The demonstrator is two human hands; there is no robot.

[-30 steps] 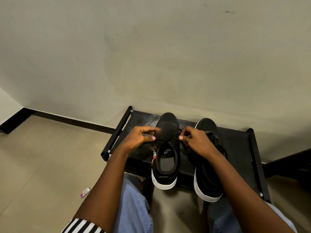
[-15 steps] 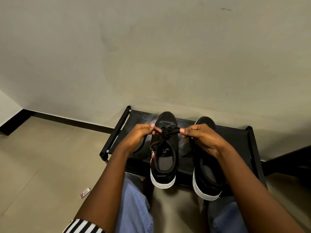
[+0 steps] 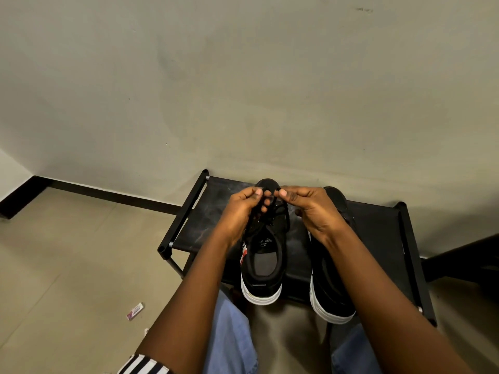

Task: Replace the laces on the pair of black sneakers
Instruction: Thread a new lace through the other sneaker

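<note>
Both hands work above the toe end of the left sneaker [image 3: 263, 255], which sits on a low black rack [image 3: 378, 225] against the wall. The left hand [image 3: 240, 209] has its grip pressed together, thumb and forefinger pinching a strand of the black lace [image 3: 272, 211] just over the front of the shoe. The right hand [image 3: 310, 209] mirrors it just beside, its grip also closed with thumb against forefinger on the other part of the lace; the two grips nearly meet. Below the grips the lace crosses the shoe's eyelets, and nearer the person lies the open collar with its grey insole. A red and white tag [image 3: 243, 256] hangs at the shoe's left side, under the left wrist. The right sneaker [image 3: 330, 292] stands beneath the right forearm, on the same rack, white sole toward the person. A small pink wrapper [image 3: 135, 311] lies on the floor, well off to the left
</note>
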